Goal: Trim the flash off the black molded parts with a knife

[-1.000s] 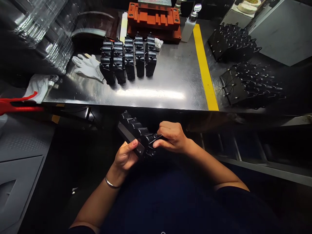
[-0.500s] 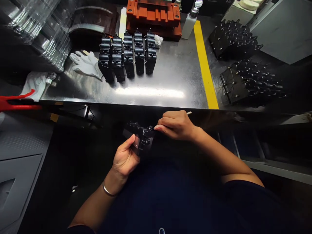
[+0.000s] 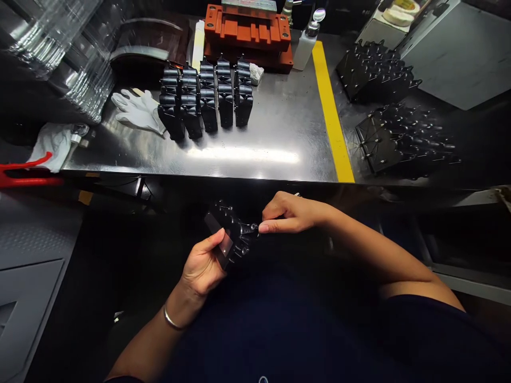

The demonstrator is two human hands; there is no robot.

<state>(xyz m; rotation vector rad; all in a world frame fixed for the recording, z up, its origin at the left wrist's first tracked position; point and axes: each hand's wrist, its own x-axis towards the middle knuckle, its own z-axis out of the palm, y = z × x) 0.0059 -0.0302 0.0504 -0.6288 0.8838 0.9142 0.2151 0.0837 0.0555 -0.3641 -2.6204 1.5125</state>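
Observation:
My left hand (image 3: pixel 205 263) grips a black molded plastic part (image 3: pixel 235 229), thumb on its flat side, in front of the bench edge. Round bosses stick out along the part's right side. Close to the boss at its right corner are the fingertips of my right hand (image 3: pixel 285 215). That hand is closed on a thin tool (image 3: pixel 297 194), whose pale end shows above the knuckles; its working tip is too small to make out. Whether the tool touches the part I cannot tell.
On the metal bench (image 3: pixel 279 133) stand several black parts (image 3: pixel 207 98) in a row. Behind them are an orange-red fixture (image 3: pixel 247 34) and a pump bottle (image 3: pixel 306 48). White gloves (image 3: pixel 138 110) lie left; more black parts (image 3: pixel 403 141) are stacked right of the yellow tape (image 3: pixel 333 117).
My right hand has come down slightly and its fingers have shifted in shape, the pale tool end showing less. The part in my left hand has tilted and sits a little lower.

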